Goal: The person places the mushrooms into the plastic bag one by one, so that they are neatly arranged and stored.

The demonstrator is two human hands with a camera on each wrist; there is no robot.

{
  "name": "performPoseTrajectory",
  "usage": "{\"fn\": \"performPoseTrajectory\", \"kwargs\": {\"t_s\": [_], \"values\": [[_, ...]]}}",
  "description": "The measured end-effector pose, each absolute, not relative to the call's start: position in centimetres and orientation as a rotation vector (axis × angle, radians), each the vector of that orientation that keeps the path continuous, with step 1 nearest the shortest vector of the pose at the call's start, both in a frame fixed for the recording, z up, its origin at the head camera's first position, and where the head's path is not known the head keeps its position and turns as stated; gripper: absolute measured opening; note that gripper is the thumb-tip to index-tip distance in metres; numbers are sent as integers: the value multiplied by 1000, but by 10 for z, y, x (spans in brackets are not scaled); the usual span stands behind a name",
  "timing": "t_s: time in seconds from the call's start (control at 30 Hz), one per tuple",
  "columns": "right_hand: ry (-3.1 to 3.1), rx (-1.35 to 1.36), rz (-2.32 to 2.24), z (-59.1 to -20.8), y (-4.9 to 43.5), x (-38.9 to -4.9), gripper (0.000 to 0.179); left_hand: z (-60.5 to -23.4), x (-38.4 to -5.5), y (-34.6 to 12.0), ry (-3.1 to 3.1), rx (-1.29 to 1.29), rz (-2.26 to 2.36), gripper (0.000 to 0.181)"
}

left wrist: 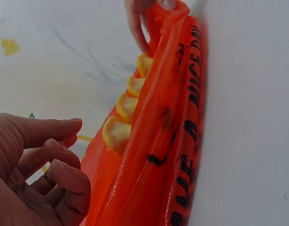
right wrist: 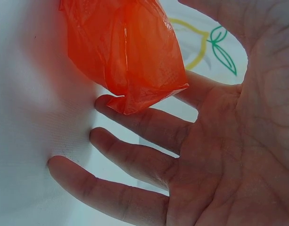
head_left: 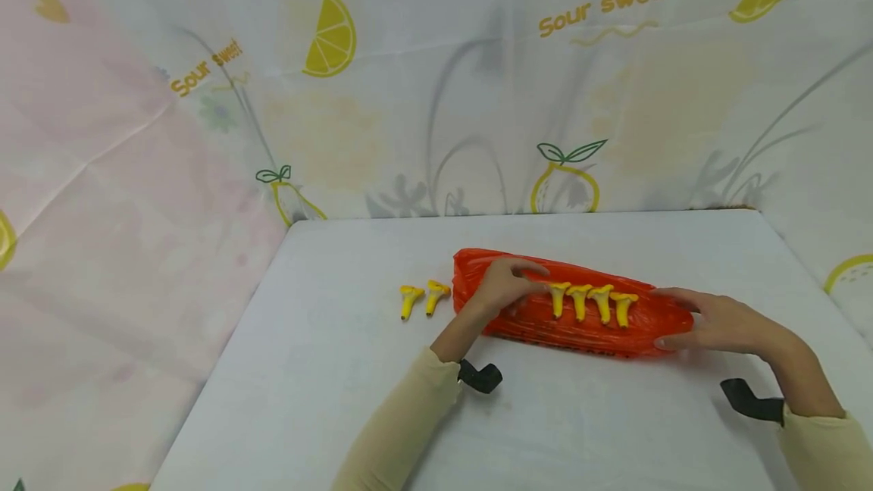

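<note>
A red plastic bag (head_left: 580,333) lies flattened lengthwise on the white table, black lettering along its near edge. Several yellow trumpet-shaped mushrooms (head_left: 602,303) sit in a row on it. My left hand (head_left: 506,283) is over the bag's left part, fingertips close to the leftmost mushroom of the row. In the left wrist view, that left hand (left wrist: 45,165) has loosely bent fingers with nothing between them, beside the nearest mushroom (left wrist: 117,133). At the bag's right end, my right hand (head_left: 730,324) has thumb and fingers spread around it. Its straight fingers (right wrist: 135,155) show in the right wrist view, below the bag's folded corner (right wrist: 144,92).
Two more yellow mushrooms (head_left: 411,301) lie on the white table (head_left: 327,370), left of the bag. Behind the table hangs a pale cloth (head_left: 423,120) printed with lemons and lettering. Dark wrist mounts (head_left: 480,377) stick out from both sleeves.
</note>
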State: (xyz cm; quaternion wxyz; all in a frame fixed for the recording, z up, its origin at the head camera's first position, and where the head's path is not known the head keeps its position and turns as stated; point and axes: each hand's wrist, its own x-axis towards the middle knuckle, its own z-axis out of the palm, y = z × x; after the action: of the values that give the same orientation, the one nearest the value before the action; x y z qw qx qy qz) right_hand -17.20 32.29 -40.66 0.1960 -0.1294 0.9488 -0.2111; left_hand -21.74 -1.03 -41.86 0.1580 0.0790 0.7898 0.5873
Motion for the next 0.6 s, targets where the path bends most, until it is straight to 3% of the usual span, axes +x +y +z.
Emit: {"fn": "performPoseTrajectory", "kwargs": {"t_s": [0.6], "values": [[2673,-379,-588,-405,324,-170,83,-411,-215,-48,2101,236,1783,30]]}}
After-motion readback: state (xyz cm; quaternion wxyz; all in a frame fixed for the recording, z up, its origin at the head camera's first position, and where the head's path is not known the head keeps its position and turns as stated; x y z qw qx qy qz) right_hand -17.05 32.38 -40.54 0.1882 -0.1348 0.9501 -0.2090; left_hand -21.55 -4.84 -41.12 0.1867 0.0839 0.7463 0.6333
